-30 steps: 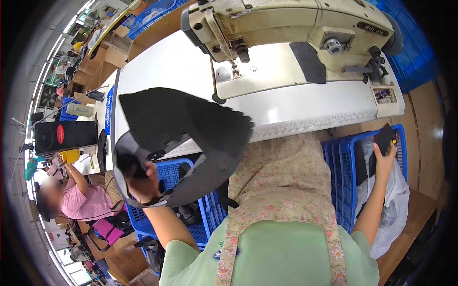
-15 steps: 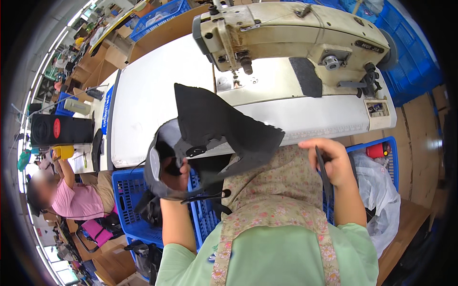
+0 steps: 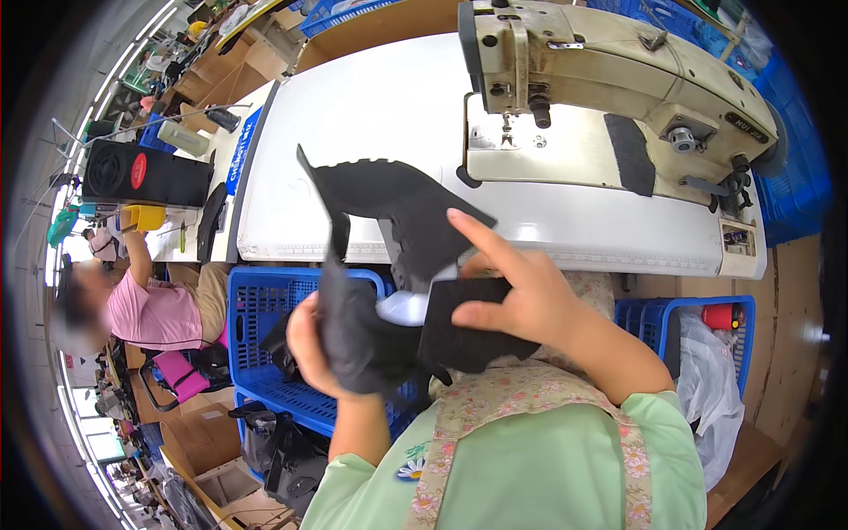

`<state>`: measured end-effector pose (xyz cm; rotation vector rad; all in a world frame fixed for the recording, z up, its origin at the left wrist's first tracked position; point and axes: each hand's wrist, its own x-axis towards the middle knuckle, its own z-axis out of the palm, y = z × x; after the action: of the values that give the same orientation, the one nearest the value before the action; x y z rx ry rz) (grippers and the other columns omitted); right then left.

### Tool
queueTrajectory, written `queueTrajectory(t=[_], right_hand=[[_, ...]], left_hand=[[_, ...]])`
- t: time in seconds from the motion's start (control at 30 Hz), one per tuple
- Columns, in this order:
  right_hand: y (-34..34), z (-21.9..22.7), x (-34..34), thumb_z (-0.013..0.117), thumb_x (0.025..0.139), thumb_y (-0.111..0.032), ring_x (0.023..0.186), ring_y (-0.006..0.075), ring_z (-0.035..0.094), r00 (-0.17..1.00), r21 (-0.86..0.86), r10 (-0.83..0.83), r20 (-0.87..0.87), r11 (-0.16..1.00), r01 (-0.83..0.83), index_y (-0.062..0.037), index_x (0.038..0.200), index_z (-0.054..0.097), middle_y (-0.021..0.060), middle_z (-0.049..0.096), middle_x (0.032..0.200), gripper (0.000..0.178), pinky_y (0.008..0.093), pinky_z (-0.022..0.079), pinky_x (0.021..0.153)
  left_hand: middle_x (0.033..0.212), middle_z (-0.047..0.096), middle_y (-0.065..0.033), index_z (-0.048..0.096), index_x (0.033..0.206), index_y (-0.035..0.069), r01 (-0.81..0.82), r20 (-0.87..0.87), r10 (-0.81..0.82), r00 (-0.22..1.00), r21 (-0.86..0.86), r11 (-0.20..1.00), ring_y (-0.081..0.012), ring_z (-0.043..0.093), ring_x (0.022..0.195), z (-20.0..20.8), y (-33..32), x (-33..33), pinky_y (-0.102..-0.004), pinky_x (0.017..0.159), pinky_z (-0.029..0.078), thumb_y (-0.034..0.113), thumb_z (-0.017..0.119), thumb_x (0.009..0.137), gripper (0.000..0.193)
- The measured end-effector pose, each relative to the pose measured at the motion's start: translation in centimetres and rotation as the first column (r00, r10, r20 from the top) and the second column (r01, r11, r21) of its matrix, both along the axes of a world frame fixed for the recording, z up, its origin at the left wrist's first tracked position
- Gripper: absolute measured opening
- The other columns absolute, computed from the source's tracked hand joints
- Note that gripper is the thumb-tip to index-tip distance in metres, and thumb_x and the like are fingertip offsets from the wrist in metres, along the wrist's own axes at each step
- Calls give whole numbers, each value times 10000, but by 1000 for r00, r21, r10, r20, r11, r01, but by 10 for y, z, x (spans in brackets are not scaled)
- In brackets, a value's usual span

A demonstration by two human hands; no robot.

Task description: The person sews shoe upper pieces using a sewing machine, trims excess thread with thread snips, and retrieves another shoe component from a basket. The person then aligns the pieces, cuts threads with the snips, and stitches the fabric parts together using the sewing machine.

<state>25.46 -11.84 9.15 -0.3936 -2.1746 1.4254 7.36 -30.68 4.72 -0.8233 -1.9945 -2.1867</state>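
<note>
My left hand [image 3: 322, 349] is closed around the lower left side of a black sewn fabric piece [image 3: 397, 190], a curved, stiff-looking part with a notched upper edge and a pale patch inside. Its lower part is smeared by motion. From the right, my right hand [image 3: 530, 296] pinches a small flat black panel [image 3: 455, 322], its thumb lying on top and the other fingers partly hidden behind. The index finger stretches out to the right edge of the larger piece. Both pieces are over my lap, in front of the table edge.
A cream sewing machine [image 3: 609, 62] stands on the white table [image 3: 371, 106], a dark fabric scrap [image 3: 629, 155] on its bed. Blue crates flank my lap, one left [image 3: 256, 331] and one right [image 3: 649, 309] holding plastic bags. A person in pink [image 3: 155, 309] sits at far left.
My right hand has come left and up with the flat black panel, now beside the larger piece. My left hand has turned the larger piece. The whole view has shifted.
</note>
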Motion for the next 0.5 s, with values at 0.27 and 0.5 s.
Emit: queueTrajectory(t=[0.27,0.5], right_hand=[[18,-64,-25,484,948,-560,749,132,613,987,-425,25,160,904,46,-1,991,680,140,656,762,594,327,484,724],[73,-58,-10,519,901,-598,567,285,576,926,-79,-81,370,990,118,13,713,666,183,587,601,656,359,460,599]], left_hand=[[1382,409,-251,437,1371,-18,147,-434,-466,771,-591,793,-397,455,1237,-6,25,40,-433,1059,349,109,716,761,682],[942,691,-120,687,1079,27,370,-339,-633,696,-586,721,-281,652,843,85,64,-63,-333,728,501,308,758,747,441]])
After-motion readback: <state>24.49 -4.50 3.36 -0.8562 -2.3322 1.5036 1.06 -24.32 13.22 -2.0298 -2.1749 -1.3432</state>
